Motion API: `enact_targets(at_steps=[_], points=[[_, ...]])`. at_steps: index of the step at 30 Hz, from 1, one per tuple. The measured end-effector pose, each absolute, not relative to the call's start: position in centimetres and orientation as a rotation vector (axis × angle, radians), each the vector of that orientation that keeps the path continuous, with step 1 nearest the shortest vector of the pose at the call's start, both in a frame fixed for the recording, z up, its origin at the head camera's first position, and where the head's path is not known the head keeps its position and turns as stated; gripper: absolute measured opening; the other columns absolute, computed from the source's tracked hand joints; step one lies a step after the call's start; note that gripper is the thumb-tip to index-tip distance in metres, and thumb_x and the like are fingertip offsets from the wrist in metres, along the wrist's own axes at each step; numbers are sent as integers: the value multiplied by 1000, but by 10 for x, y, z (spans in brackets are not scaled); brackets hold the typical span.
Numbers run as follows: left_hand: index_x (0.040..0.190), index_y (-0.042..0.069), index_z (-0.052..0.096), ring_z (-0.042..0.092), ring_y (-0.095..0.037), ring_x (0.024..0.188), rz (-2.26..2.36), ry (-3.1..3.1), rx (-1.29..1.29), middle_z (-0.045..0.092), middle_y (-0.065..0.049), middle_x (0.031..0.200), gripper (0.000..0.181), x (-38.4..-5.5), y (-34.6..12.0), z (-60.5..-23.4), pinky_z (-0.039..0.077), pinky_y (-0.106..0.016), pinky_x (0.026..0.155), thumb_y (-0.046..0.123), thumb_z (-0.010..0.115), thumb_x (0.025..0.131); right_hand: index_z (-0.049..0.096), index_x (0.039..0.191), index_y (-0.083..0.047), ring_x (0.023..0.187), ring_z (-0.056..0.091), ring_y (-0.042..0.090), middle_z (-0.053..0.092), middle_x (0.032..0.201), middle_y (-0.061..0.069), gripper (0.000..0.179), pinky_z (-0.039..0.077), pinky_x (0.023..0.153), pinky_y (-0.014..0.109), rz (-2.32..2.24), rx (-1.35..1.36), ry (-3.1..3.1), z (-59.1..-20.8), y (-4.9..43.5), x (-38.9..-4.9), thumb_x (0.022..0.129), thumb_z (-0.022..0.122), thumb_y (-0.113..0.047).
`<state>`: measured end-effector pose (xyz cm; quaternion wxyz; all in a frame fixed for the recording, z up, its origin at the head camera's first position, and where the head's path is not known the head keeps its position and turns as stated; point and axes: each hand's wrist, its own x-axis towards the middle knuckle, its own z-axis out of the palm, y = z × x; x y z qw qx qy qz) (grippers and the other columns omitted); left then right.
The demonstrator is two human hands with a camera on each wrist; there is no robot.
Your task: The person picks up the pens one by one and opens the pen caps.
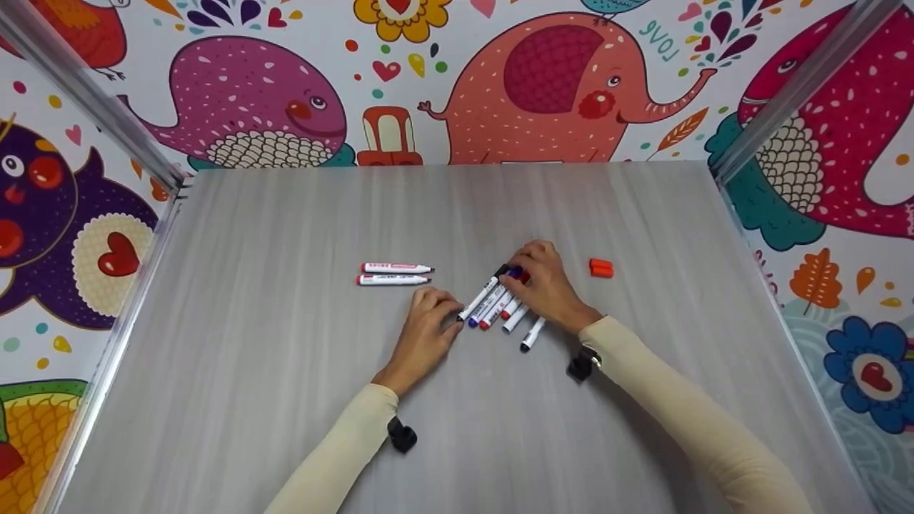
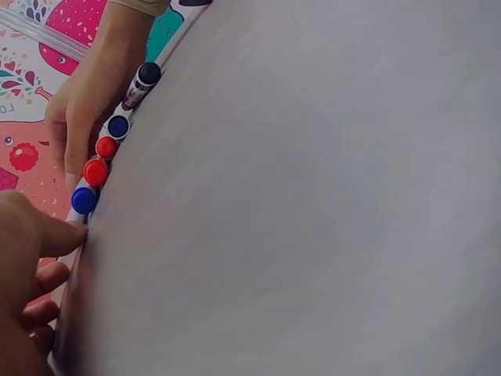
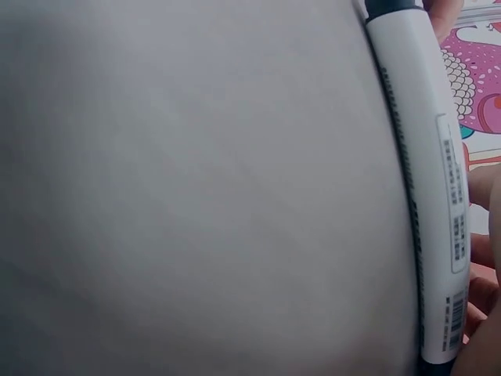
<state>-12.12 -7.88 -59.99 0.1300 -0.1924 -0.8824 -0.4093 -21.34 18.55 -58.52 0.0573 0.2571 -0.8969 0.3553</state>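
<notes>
A white marker with a black cap (image 1: pixel 483 298) lies slanted at the left of a row of markers. At its lower end, the thumb and fingers of my left hand (image 1: pixel 427 332) pinch it. My right hand (image 1: pixel 548 285) grips the upper end at the black cap, its fingers partly covering the row. Beside that marker lie a blue-ended marker (image 1: pixel 487 308), a red-ended marker (image 1: pixel 495 311) and several others, one with a black end (image 1: pixel 532 335). In the left wrist view, the blue end (image 2: pixel 84 200) is close to my left thumb. A white marker (image 3: pixel 427 188) shows large in the right wrist view.
Two uncapped markers with dark tips, an upper one (image 1: pixel 397 268) and a lower one (image 1: pixel 393 280), lie side by side left of the hands. Two orange-red caps (image 1: pixel 601 268) sit together on the right. The grey table (image 1: pixel 285 214) meets a cartoon-printed wall behind.
</notes>
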Motion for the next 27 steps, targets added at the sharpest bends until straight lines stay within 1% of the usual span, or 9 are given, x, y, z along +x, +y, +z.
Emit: enact_targets(at_steps=[6, 13, 19, 27], points=[[110, 1, 82, 56, -32, 120, -1160, -2572, -566, 71, -10, 116, 21, -121, -79, -597, 47, -48, 106, 1, 88, 89, 79, 114, 2, 133, 47, 39, 67, 126, 16, 27, 37, 113, 55, 1080, 794, -2723, -584, 184, -212, 102, 80, -22], [112, 3, 82, 56, -30, 121, -1235, -2635, -584, 70, -9, 117, 20, -121, -84, -584, 47, -48, 106, 1, 85, 93, 76, 118, 5, 134, 46, 39, 65, 129, 18, 28, 39, 114, 54, 1102, 818, -2702, -579, 182, -207, 103, 78, -19], [120, 3, 81, 56, -28, 122, -1287, -2655, -651, 70, -8, 121, 29, -120, -89, -570, 47, -48, 107, 2, 87, 91, 76, 120, 6, 133, 48, 38, 65, 130, 18, 28, 44, 110, 51, 1138, 825, -2672, -564, 183, -198, 104, 77, -17], [131, 2, 76, 56, -28, 124, -1315, -2661, -780, 70, -9, 127, 43, -116, -93, -554, 49, -47, 106, 4, 90, 90, 75, 122, 4, 132, 50, 33, 65, 131, 15, 26, 46, 111, 47, 1240, 838, -2652, -542, 188, -186, 106, 76, -16]])
